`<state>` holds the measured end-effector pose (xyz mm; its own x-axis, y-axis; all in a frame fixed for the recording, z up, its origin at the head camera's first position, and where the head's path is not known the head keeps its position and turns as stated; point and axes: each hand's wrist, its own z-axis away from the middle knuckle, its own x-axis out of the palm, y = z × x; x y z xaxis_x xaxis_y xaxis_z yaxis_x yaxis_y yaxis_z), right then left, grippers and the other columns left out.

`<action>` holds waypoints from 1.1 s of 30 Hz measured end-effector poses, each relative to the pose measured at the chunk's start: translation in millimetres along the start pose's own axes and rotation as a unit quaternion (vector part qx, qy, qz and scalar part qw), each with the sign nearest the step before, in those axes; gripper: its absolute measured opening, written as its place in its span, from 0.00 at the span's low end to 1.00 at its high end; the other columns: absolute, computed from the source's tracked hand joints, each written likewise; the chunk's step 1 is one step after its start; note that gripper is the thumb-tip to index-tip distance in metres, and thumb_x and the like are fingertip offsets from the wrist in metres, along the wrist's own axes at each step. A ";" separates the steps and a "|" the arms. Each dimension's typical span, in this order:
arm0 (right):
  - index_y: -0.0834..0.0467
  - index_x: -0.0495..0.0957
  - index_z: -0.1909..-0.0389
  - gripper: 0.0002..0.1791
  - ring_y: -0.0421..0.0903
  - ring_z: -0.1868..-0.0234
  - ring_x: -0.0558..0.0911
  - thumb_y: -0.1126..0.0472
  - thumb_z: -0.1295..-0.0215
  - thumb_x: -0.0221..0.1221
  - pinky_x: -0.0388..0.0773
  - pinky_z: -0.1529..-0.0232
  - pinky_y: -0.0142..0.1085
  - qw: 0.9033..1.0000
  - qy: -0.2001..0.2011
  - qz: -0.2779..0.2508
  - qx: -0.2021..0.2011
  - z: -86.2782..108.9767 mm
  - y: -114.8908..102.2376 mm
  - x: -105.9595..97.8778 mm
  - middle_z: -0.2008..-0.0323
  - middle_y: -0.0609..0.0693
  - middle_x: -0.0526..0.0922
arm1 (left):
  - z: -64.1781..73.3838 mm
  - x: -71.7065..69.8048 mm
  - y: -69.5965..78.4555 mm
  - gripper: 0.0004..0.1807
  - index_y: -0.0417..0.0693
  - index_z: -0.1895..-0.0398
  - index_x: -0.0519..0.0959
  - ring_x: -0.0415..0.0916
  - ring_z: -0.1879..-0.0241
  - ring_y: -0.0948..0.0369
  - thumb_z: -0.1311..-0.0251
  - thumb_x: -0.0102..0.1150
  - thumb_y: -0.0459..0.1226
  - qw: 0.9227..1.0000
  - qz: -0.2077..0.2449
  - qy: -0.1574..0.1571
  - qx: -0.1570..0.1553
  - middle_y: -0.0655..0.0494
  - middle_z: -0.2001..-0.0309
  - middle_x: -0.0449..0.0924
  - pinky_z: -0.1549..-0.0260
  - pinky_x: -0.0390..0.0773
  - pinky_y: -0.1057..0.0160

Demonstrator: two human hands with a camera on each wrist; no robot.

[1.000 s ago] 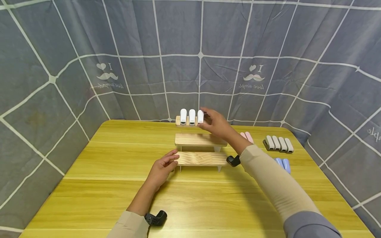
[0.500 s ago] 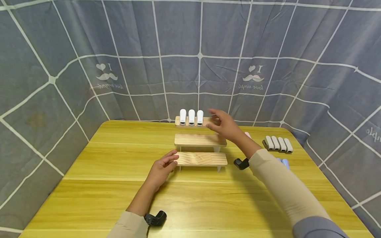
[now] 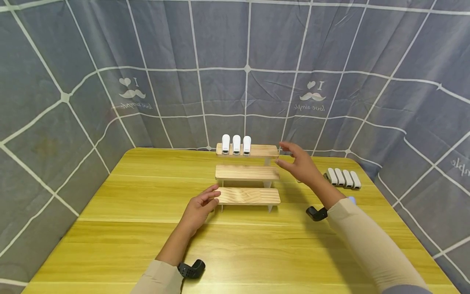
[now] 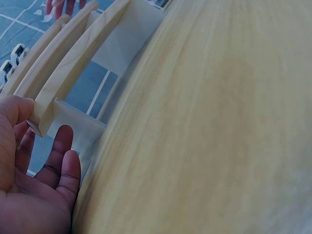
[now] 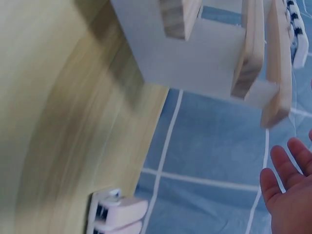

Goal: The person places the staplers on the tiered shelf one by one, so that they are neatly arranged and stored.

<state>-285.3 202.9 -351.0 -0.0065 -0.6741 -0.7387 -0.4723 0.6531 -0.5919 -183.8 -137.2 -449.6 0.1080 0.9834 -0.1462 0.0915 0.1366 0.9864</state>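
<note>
A three-tier wooden display stand (image 3: pixel 247 196) stands in the middle of the table. On the left half of its top tier, white mini staplers (image 3: pixel 236 145) sit side by side, three in all. My left hand (image 3: pixel 198 210) holds the left end of the lowest tier; in the left wrist view the thumb presses the board's end (image 4: pixel 43 114), with fingers around and below it. Just right of the top tier hovers my right hand (image 3: pixel 302 165), fingers spread and holding nothing. Pink staplers (image 5: pixel 124 214) show low in the right wrist view; my right hand hides them from the head camera.
Several pale grey staplers (image 3: pixel 344 177) lie in a row at the right of the table. A blue one (image 3: pixel 351 200) is mostly covered by my right sleeve. Behind the table hangs a grey checked curtain (image 3: pixel 220 94).
My right hand has let go of the third white stapler on the top tier and drawn away to the right. The left hand keeps its place.
</note>
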 end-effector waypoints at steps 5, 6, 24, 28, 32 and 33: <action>0.59 0.63 0.27 0.36 0.58 0.34 0.69 0.52 0.32 0.64 0.65 0.37 0.56 1.000 0.011 0.001 0.018 19.9 12.5 -12.8 0.33 0.59 0.69 | -2.6 0.4 -6.6 0.15 0.41 0.44 0.82 0.64 0.31 0.55 0.31 0.58 0.33 1.000 -0.001 0.003 0.004 0.60 0.31 0.69 0.48 0.74 0.68; 0.59 0.63 0.27 0.36 0.59 0.34 0.69 0.52 0.32 0.64 0.65 0.37 0.56 1.000 0.013 0.003 0.021 24.6 14.8 -15.3 0.33 0.60 0.69 | -2.6 0.6 -6.3 0.15 0.42 0.44 0.82 0.64 0.31 0.55 0.31 0.58 0.33 1.000 -0.002 0.004 0.005 0.60 0.31 0.69 0.48 0.74 0.69; 0.66 0.67 0.32 0.32 0.64 0.39 0.72 0.57 0.32 0.64 0.68 0.41 0.61 0.998 0.010 0.056 0.037 88.3 46.4 -38.4 0.39 0.65 0.72 | -2.1 -0.2 -4.7 0.15 0.41 0.43 0.81 0.64 0.31 0.55 0.31 0.58 0.33 1.000 0.003 0.003 -0.006 0.59 0.30 0.68 0.48 0.74 0.69; 0.65 0.69 0.34 0.30 0.64 0.42 0.74 0.57 0.32 0.64 0.70 0.44 0.61 0.997 0.021 0.055 0.041 101.1 51.9 -40.8 0.42 0.66 0.75 | -1.9 0.0 -4.0 0.16 0.40 0.43 0.81 0.64 0.31 0.55 0.31 0.58 0.34 1.000 0.007 -0.001 -0.006 0.58 0.30 0.68 0.48 0.74 0.69; 0.67 0.71 0.36 0.28 0.64 0.44 0.75 0.60 0.33 0.65 0.71 0.47 0.61 0.997 0.043 0.060 0.034 113.2 59.3 -42.2 0.45 0.66 0.77 | -2.1 0.4 -3.8 0.16 0.39 0.43 0.80 0.63 0.31 0.54 0.31 0.58 0.34 1.000 0.009 -0.002 -0.005 0.58 0.30 0.67 0.47 0.73 0.68; 0.67 0.71 0.36 0.27 0.64 0.45 0.75 0.61 0.33 0.65 0.71 0.47 0.61 0.997 0.047 0.060 0.033 115.9 61.0 -42.5 0.44 0.66 0.77 | -2.3 0.6 -3.8 0.16 0.39 0.43 0.81 0.63 0.30 0.54 0.31 0.58 0.33 1.000 0.009 -0.002 -0.004 0.58 0.30 0.67 0.47 0.73 0.68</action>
<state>-211.6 311.5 -393.2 -0.1434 -0.6166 -0.7741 -0.4042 0.7505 -0.5229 -186.4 -136.9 -453.3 0.1134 0.9851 -0.1294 0.0818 0.1205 0.9893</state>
